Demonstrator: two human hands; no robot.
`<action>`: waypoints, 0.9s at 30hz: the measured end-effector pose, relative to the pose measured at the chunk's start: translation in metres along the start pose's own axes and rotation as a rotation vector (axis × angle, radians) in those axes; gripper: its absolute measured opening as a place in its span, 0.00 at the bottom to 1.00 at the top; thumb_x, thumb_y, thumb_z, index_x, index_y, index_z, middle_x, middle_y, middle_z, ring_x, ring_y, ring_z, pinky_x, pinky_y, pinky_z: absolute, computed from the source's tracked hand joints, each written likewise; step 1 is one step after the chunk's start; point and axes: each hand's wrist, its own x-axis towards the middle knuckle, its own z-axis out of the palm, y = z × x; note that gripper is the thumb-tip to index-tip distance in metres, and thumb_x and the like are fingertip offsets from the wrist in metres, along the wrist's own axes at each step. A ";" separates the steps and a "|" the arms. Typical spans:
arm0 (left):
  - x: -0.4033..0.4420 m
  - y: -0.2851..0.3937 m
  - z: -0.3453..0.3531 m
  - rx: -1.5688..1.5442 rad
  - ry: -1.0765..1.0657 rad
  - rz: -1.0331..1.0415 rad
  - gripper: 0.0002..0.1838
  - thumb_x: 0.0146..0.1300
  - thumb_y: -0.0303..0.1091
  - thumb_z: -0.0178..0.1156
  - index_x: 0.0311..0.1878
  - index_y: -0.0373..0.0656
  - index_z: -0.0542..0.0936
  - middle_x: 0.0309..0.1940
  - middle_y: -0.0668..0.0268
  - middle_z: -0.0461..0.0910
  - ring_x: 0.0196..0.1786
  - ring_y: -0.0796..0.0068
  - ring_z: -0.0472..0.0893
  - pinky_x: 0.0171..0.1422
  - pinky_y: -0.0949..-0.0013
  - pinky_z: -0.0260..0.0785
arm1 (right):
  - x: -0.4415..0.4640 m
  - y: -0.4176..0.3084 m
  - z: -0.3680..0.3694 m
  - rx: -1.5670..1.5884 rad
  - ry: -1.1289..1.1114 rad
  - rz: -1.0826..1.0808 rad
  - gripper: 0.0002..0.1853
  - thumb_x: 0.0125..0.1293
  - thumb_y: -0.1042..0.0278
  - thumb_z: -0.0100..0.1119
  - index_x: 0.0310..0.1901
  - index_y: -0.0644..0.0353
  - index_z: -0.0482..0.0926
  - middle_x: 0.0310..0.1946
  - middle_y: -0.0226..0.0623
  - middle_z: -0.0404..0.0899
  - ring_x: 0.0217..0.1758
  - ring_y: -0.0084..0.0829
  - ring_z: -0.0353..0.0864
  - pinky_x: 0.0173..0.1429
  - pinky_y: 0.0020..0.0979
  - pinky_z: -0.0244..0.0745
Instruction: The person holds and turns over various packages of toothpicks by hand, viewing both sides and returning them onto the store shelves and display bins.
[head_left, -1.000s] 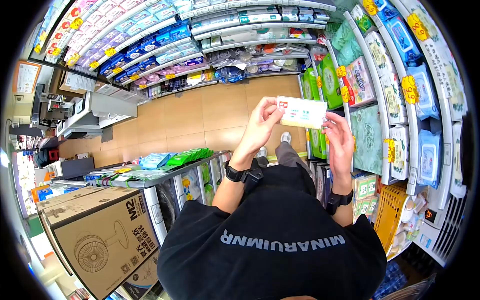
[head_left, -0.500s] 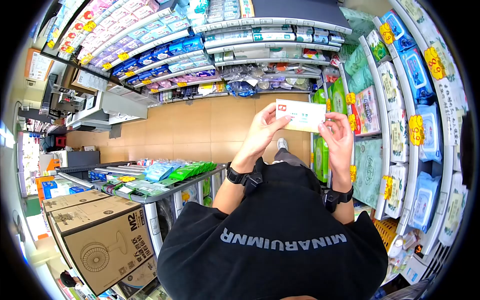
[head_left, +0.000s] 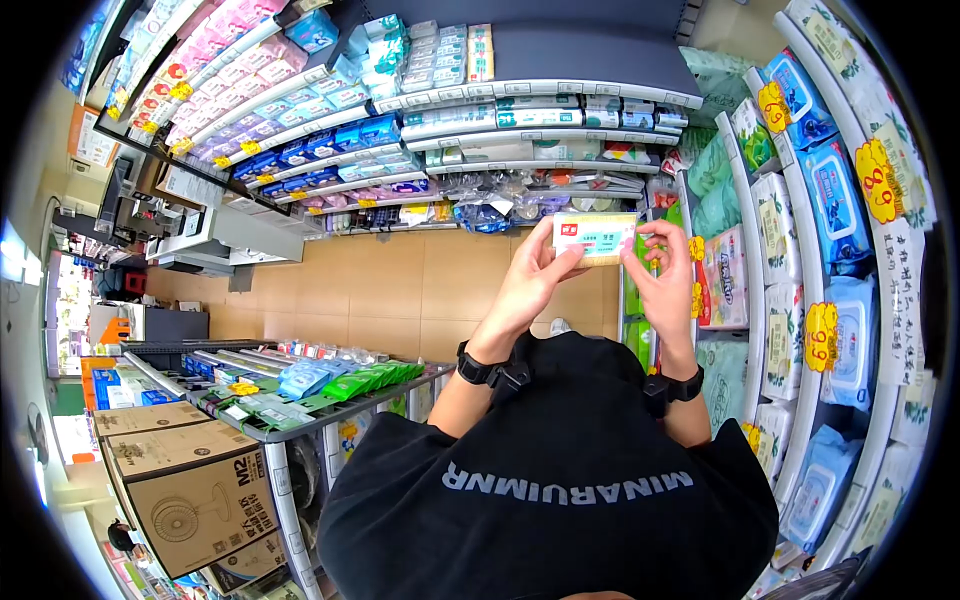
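Note:
A small flat pack [head_left: 592, 236] with a white label, a red logo and small print is held up in front of my chest, label side toward me. My left hand [head_left: 530, 280] is closed on its left end, thumb across the front. At the right end, the thumb and bent fingers of my right hand [head_left: 665, 275] pinch the pack's edge. Its back and the fingertips behind it are hidden. Both wrists wear dark bands.
Shelves [head_left: 540, 90] of packaged goods run along the far side. On the right stand racks with blue wipes packs [head_left: 838, 200] and yellow price tags. A low display [head_left: 300, 385] and a fan carton [head_left: 195, 480] are at the left, above tiled floor [head_left: 400, 290].
The pack has tilted, moved slightly left and now looks smaller and more edge-on. My right hand has shifted a little left with it, and the view has turned slightly.

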 end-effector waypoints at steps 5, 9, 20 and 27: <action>0.018 -0.008 0.017 0.014 0.003 -0.005 0.23 0.73 0.30 0.59 0.67 0.38 0.67 0.58 0.61 0.79 0.60 0.76 0.78 0.66 0.68 0.72 | 0.014 0.007 -0.006 0.124 -0.206 0.090 0.19 0.61 0.82 0.65 0.54 0.62 0.77 0.53 0.35 0.75 0.50 0.25 0.77 0.50 0.24 0.73; 0.030 -0.013 0.030 0.109 -0.028 0.125 0.26 0.72 0.31 0.61 0.69 0.38 0.66 0.64 0.58 0.75 0.67 0.71 0.73 0.71 0.66 0.66 | 0.025 0.006 -0.011 0.155 -0.290 0.087 0.19 0.65 0.80 0.63 0.57 0.63 0.76 0.57 0.37 0.74 0.58 0.28 0.77 0.56 0.28 0.75; 0.053 -0.014 0.042 0.381 0.080 0.232 0.20 0.75 0.34 0.56 0.67 0.44 0.76 0.64 0.60 0.70 0.63 0.72 0.74 0.65 0.66 0.71 | 0.042 0.015 -0.018 0.479 -0.282 0.241 0.23 0.70 0.74 0.60 0.64 0.69 0.66 0.62 0.46 0.72 0.67 0.32 0.73 0.68 0.33 0.69; 0.063 -0.015 0.039 0.653 0.077 0.366 0.21 0.69 0.23 0.60 0.65 0.43 0.78 0.58 0.61 0.75 0.55 0.74 0.79 0.60 0.71 0.73 | 0.046 0.032 -0.032 0.539 -0.177 0.297 0.20 0.72 0.74 0.55 0.63 0.69 0.67 0.56 0.44 0.78 0.60 0.27 0.77 0.66 0.29 0.70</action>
